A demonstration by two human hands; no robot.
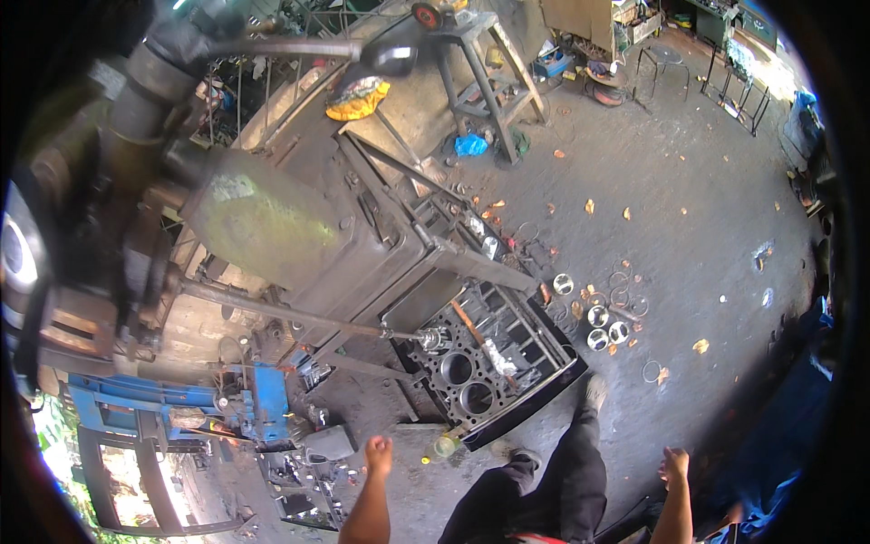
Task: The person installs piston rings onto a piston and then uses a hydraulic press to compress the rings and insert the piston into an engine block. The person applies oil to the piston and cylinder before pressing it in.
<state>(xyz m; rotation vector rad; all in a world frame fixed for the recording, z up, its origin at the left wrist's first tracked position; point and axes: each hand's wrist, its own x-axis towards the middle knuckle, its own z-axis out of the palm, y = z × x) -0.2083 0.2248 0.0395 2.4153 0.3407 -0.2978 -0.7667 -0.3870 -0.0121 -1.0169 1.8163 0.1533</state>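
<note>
My left hand is raised at the lower middle, its fingers curled closed with nothing seen in them. To the right of my legs, my right hand is likewise curled closed, and no object shows in it. Neither hand touches anything. Ahead lies an engine block with round cylinder bores, set in a dark metal tray. A long metal shaft from the large machine ends in a tool head at one bore. Nearest my left hand is a clear bottle with a yellow cap.
The large machine fills the left. Several pistons and rings lie on the floor to the right of the block. Farther off is a metal stand. A blue metal frame stands at the left. My shoes are beside the tray.
</note>
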